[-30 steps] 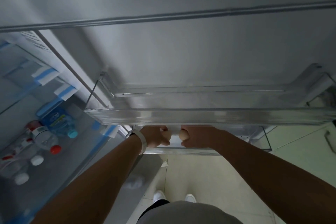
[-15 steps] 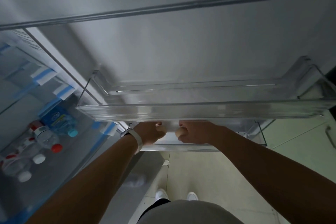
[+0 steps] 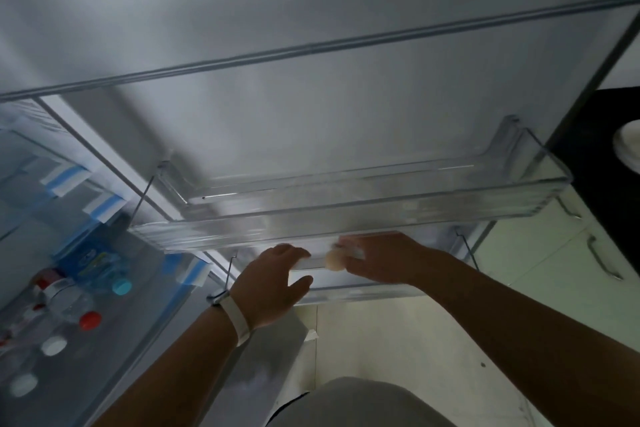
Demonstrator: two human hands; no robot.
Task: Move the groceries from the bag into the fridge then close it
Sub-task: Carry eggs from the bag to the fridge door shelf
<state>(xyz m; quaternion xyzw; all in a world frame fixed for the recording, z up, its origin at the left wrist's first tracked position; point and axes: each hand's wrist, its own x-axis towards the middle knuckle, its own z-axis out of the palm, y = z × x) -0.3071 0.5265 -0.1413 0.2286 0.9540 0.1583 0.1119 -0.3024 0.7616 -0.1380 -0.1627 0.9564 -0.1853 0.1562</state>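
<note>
The fridge door (image 3: 311, 114) stands open in front of me, with a clear upper door bin (image 3: 346, 215) that holds nothing and a lower door bin (image 3: 363, 289) beneath it. My right hand (image 3: 384, 260) reaches into the lower bin, fingers closed on a pale egg-like item (image 3: 334, 259). My left hand (image 3: 273, 284), with a white wristband, hovers just outside that bin, fingers apart and holding nothing. The grocery bag is not in view.
At the left, the fridge interior shows a shelf (image 3: 114, 340) with several bottles (image 3: 69, 302) with red, white and teal caps. A pale cabinet with metal handles (image 3: 602, 260) and a dark countertop (image 3: 602, 156) are at the right. Tiled floor lies below.
My left hand has pulled back out of the lower door bin and spread its fingers. My right hand stays in the bin with the pale item. The view shifted slightly.
</note>
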